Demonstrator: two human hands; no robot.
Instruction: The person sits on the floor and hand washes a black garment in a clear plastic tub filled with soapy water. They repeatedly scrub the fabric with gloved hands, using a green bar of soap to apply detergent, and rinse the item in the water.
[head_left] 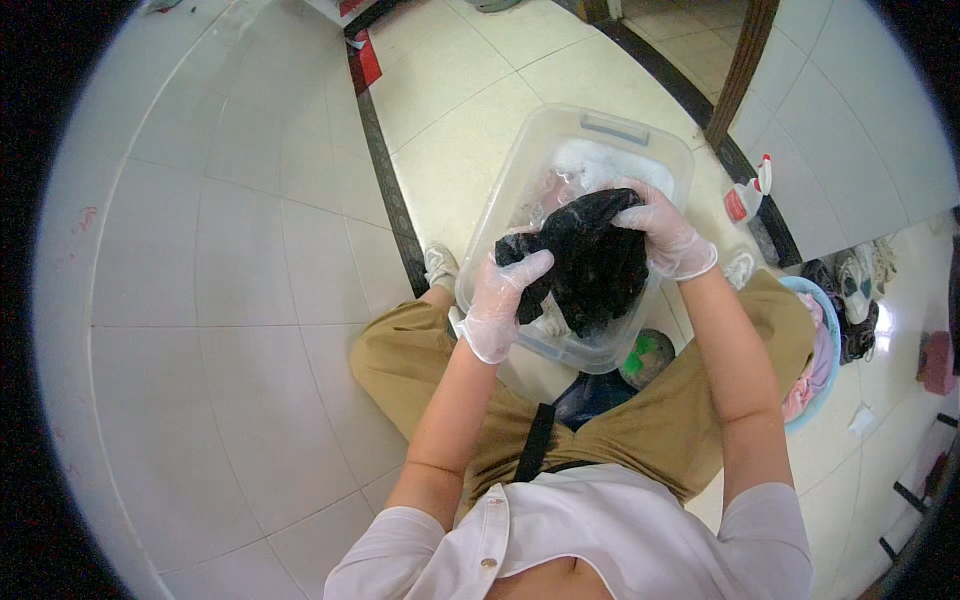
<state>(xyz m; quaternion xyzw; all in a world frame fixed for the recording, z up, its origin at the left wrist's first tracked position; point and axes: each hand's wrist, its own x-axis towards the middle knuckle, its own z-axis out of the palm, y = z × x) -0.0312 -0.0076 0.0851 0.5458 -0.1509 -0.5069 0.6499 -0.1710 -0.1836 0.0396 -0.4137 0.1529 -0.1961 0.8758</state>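
In the center of the frame, the person's gloved left hand (507, 297) and right hand (664, 231) curl their fingers around opposite sides of a bunched black cloth (600, 262). It is over a clear plastic tub (503, 198), where white foam (600, 160) gathers toward the top.

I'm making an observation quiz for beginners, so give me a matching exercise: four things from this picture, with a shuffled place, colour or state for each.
Things:
1. Black cloth
2. Bottle
3. Basin
4. Plastic tub

Descriptions:
A. Light blue, with pink fabric inside
B. Held in the gloved left hand and right hand
C. See-through, with white suds inside
D. Red and white

Pairs: 1-B; 2-D; 3-A; 4-C
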